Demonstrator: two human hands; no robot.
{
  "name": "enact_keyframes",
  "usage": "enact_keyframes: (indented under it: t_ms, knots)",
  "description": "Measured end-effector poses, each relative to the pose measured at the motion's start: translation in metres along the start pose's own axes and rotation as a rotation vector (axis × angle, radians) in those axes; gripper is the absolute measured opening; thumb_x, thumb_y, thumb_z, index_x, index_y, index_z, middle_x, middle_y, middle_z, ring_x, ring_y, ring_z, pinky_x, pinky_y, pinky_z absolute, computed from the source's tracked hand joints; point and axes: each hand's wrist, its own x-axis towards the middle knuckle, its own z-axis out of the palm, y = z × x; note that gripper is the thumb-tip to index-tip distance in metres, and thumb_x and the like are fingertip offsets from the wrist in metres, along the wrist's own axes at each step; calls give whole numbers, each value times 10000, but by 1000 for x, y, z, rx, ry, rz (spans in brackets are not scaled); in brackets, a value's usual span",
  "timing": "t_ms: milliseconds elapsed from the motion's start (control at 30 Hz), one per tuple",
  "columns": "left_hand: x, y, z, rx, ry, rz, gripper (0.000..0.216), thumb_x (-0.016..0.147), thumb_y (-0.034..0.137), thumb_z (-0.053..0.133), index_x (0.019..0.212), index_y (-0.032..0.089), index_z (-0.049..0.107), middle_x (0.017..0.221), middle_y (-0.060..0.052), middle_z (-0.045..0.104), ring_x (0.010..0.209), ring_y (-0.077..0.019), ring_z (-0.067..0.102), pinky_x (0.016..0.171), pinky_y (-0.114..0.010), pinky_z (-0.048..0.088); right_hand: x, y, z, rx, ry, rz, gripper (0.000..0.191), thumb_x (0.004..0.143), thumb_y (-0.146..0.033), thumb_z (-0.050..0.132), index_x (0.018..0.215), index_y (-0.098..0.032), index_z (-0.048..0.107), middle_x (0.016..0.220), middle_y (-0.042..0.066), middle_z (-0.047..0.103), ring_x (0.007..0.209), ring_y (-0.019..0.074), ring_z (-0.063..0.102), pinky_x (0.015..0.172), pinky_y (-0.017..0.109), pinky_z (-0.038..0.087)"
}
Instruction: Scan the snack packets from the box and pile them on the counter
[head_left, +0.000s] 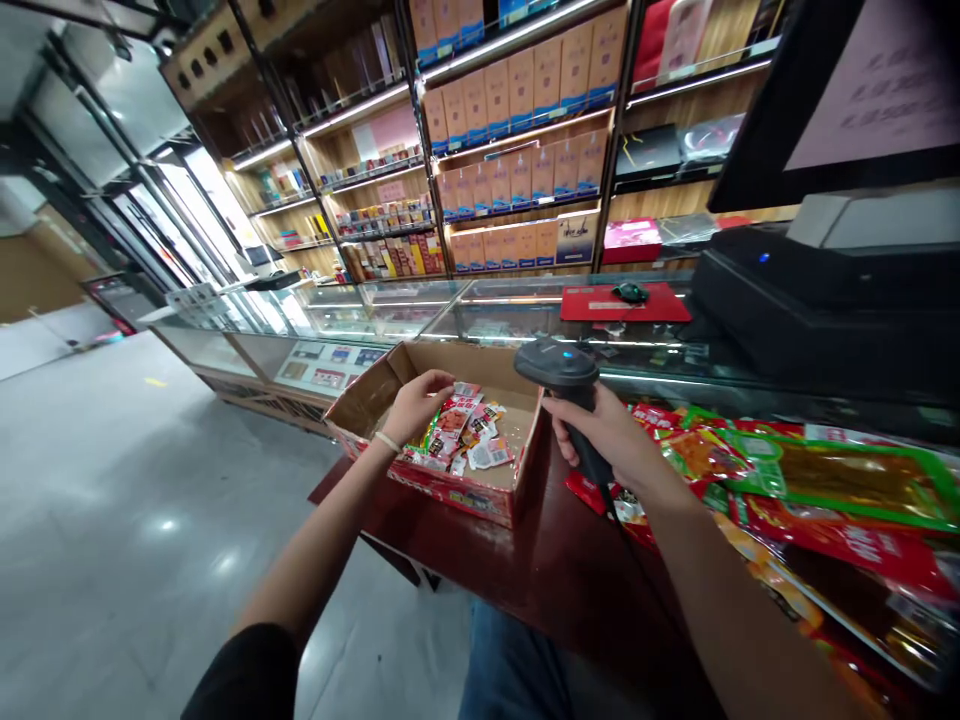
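My right hand (600,430) is wrapped round the handle of a black barcode scanner (556,362), whose head shows a small blue light. Its cord hangs down past my wrist. My left hand (418,405) reaches into an open cardboard box (514,400), fingers closed at the edge of a red-and-white snack packet (456,415); the fingertips are partly hidden. More small snack packets (489,452) lie loose on the floor of the box. The box stands on a dark red table (547,540), left of the scanner.
Large red and green snack bags (832,470) are heaped on the right. Behind the box runs a glass display counter (360,310) with a mouse (630,293) on a red mat (664,305). A monitor (757,120) stands at the upper right; stocked shelves (517,150) line the wall.
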Motion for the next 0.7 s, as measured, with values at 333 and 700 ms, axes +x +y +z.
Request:
enact_keyframes:
  t_ms: [333, 700]
  knots:
    - [41, -47, 48, 635, -614, -90, 429, 735, 506, 663, 952, 137, 689, 1025, -172, 698, 936, -294, 658, 818, -338, 471, 5, -1, -26, 13, 24, 14, 348, 770, -463, 727, 848, -231, 479, 537, -81, 536, 367, 99, 490, 343, 212, 399]
    - [36, -60, 47, 578, -472, -202, 215, 717, 382, 670, 756, 172, 693, 867, -165, 710, 927, -341, 656, 832, -373, 445, -1, -11, -55, 110, 93, -24, 359, 746, -467, 752, 813, -213, 507, 548, -59, 547, 389, 95, 490, 352, 211, 404]
